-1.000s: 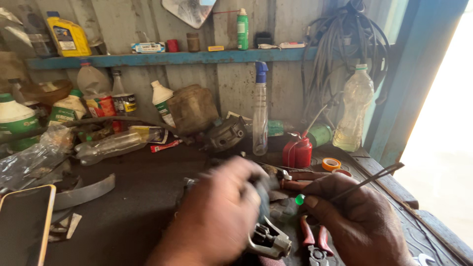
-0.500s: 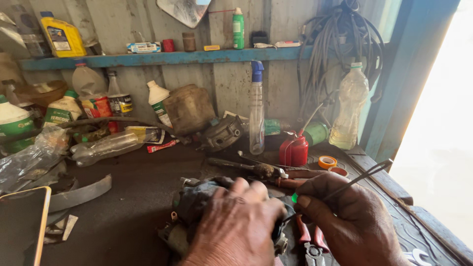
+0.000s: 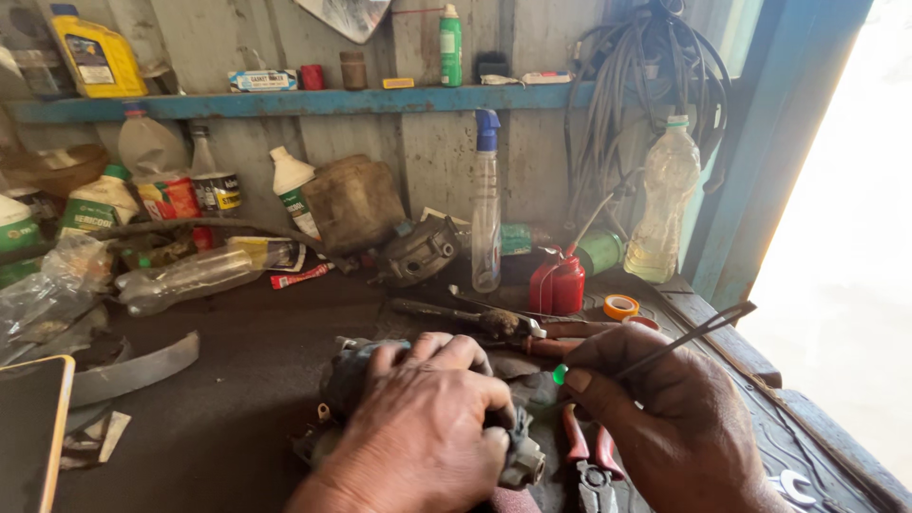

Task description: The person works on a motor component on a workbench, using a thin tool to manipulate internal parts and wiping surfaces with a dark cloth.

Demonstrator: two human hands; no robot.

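A blue shelf [image 3: 313, 103] runs along the wooden wall and carries a yellow canister [image 3: 93, 57], a green spray can [image 3: 450, 45] and some small boxes. On the dark worktop [image 3: 237, 380] below it, a clear spray bottle [image 3: 485, 204] with a blue top stands upright. Just beside it, to the right, is a red oil can [image 3: 559, 282], and further right a plastic bottle [image 3: 663, 204] with yellowish liquid. A roll of orange tape [image 3: 621, 306] lies near the oil can. Grey cables [image 3: 632, 95] hang on the wall. An empty clear bottle [image 3: 195, 274] lies on its side at the left.
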